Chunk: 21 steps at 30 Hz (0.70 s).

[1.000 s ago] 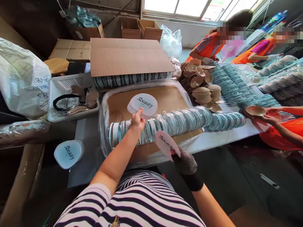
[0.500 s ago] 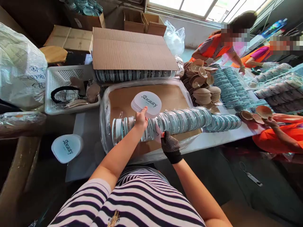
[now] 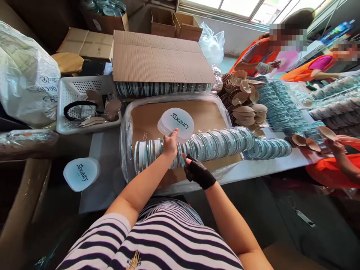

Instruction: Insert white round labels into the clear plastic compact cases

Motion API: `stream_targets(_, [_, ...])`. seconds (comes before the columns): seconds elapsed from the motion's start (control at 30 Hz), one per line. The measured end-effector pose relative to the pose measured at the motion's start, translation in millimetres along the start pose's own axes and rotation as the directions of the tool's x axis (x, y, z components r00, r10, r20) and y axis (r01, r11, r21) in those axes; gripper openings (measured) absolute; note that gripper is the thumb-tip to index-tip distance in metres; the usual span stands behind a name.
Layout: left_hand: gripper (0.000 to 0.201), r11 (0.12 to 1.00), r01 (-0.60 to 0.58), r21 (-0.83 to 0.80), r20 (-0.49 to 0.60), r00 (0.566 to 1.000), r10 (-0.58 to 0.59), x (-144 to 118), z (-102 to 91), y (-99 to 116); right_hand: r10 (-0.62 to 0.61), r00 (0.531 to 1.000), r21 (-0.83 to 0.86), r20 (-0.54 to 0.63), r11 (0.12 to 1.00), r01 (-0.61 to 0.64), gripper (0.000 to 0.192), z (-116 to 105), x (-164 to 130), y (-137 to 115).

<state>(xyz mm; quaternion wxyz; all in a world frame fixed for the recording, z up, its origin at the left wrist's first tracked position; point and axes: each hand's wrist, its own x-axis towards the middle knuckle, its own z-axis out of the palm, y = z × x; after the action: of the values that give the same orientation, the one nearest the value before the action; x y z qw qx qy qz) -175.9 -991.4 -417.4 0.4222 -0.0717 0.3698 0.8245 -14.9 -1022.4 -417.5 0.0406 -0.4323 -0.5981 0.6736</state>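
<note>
we noted left hand (image 3: 170, 145) closed on "beauty"-printed oval card stack (image 3: 177, 119), thumb on top; stack over cardboard-lined tray (image 3: 210, 113), beyond row of clear round packs (image 3: 219, 143). right hand (image 3: 197, 170), in black fingerless glove (image 3: 206, 177), curled at row's near side; whether it gripped anything, we could not tell.

Window (image 3: 239, 8) blown out at top — lower corners dim, right edge stretched.

I hold a stepped stack of white rounded cards (image 3: 177, 123) — dark lettering facing up — beside a left-to-right row of clear-wrapped round packs (image 3: 208, 145), standing on edge.
</note>
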Motion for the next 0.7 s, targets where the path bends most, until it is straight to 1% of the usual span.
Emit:
stream_targets(0.03, [0.029, 1.0, -0.004, -0.008, -0.006, 1.0, 0.004, 0.1, 0.7, -0.6, 0.049, 0.998, -0.069, 0.026, 0.996, -0.047, 0.05, -5.0, -1.1, -3.1])
stream_targets(0.07, [0.03, 1.0, 0.002, -0.016, -0.01, 1.0, -0.002, -0.1, 1.7, -0.7, 0.08, 0.997, -0.196, 0.009, 0.978, -0.076, 0.047, -11.4, -1.6, -7.4])
stream_targets(0.1, [0.03, 1.0, 0.013, -0.021, -0.015, 1.0, -0.014, -0.8, 2.7, -0.2, 0.061, 0.996, -0.336, -0.061, 0.939, -0.078, 0.042, -18.9, -1.0, -13.2])
stream_targets(0.13, [0.031, 0.999, 0.026, -0.022, -0.02, 0.999, -0.027, -2.4, 3.8, 0.7, -0.03, 0.985, -0.453, -0.171, 0.89, -0.052, 0.04, -26.8, 0.7, -20.4])
stream_targets(0.17, [0.032, 0.999, 0.041, -0.02, -0.018, 0.999, -0.042, -4.8, 4.5, 2.1, -0.178, 0.942, -0.537, -0.286, 0.844, -0.003, 0.04, -34.5, 3.6, -28.6])
stream_targets(0.2, [0.033, 0.998, 0.06, -0.016, -0.007, 0.998, -0.06, -8.3, 4.8, 3.9, -0.339, 0.86, -0.592, -0.381, 0.804, 0.055, 0.042, -40.9, 7.4, -37.5])
stream_targets(0.23, [0.034, 0.997, 0.08, -0.012, 0.013, 0.997, -0.08, -12.7, 4.3, 6.0, -0.47, 0.767, -0.63, -0.437, 0.768, 0.112, 0.045, -45.4, 11.4, -46.2])
stream_targets(0.27, [0.035, 0.995, 0.097, -0.006, 0.038, 0.995, -0.096, -17.7, 3.0, 8.1, -0.563, 0.69, -0.664, -0.455, 0.731, 0.158, 0.05, -47.2, 15.2, -53.9])
stream_targets(0.3, [0.036, 0.995, 0.104, 0.003, 0.065, 0.993, -0.104, -23.0, 0.7, 9.9, -0.632, 0.635, -0.706, -0.444, 0.683, 0.187, 0.054, -45.8, 18.2, -60.2])
stream_targets(0.33, [0.037, 0.995, 0.098, 0.02, 0.082, 0.992, -0.099, -28.2, -2.4, 11.3, -0.687, 0.599, -0.757, -0.411, 0.623, 0.195, 0.058, -41.2, 20.1, -64.6])
stream_targets(0.4, [0.035, 0.995, 0.052, 0.081, 0.087, 0.994, -0.059, -37.0, -10.5, 11.9, -0.768, 0.539, -0.852, -0.345, 0.498, 0.165, 0.062, -25.1, 21.1, -67.7])
stream_targets(0.43, [0.035, 0.993, 0.027, 0.119, 0.094, 0.995, -0.038, -40.3, -14.9, 11.1, -0.795, 0.517, -0.88, -0.318, 0.451, 0.152, 0.061, -15.6, 21.2, -67.3])
stream_targets(0.47, [0.036, 0.988, 0.008, 0.154, 0.113, 0.993, -0.026, -42.8, -19.0, 10.0, -0.808, 0.502, -0.889, -0.309, 0.433, 0.149, 0.059, -6.7, 21.5, -66.3])
stream_targets(0.5, [0.037, 0.983, 0.005, 0.182, 0.136, 0.99, -0.03, -44.6, -22.5, 8.9, -0.803, 0.502, -0.879, -0.322, 0.45, 0.156, 0.054, 0.3, 22.0, -65.1])
stream_targets(0.53, [0.039, 0.98, 0.015, 0.198, 0.153, 0.987, -0.046, -45.6, -25.3, 8.5, -0.78, 0.51, -0.848, -0.363, 0.503, 0.166, 0.049, 4.7, 22.2, -63.7])
stream_targets(0.57, [0.04, 0.98, 0.032, 0.197, 0.162, 0.985, -0.065, -45.6, -27.2, 9.3, -0.745, 0.512, -0.799, -0.427, 0.576, 0.171, 0.046, 6.3, 21.2, -61.8])
stream_targets(0.6, [0.04, 0.981, 0.056, 0.185, 0.152, 0.985, -0.085, -44.4, -28.1, 11.6, -0.705, 0.494, -0.743, -0.509, 0.65, 0.162, 0.045, 5.6, 17.7, -58.8])
stream_targets(0.63, [0.041, 0.983, 0.078, 0.164, 0.12, 0.988, -0.098, -42.0, -28.1, 15.6, -0.665, 0.449, -0.691, -0.596, 0.71, 0.134, 0.047, 3.3, 10.6, -54.0])
stream_targets(0.67, [0.04, 0.986, 0.096, 0.136, 0.077, 0.991, -0.108, -38.2, -27.5, 21.1, -0.638, 0.387, -0.66, -0.666, 0.745, 0.093, 0.049, 0.8, -0.5, -47.0])
stream_targets(0.7, [0.04, 0.989, 0.105, 0.105, 0.034, 0.993, -0.11, -33.1, -26.4, 27.7, -0.634, 0.331, -0.66, -0.699, 0.75, 0.042, 0.051, -0.6, -15.3, -37.4])
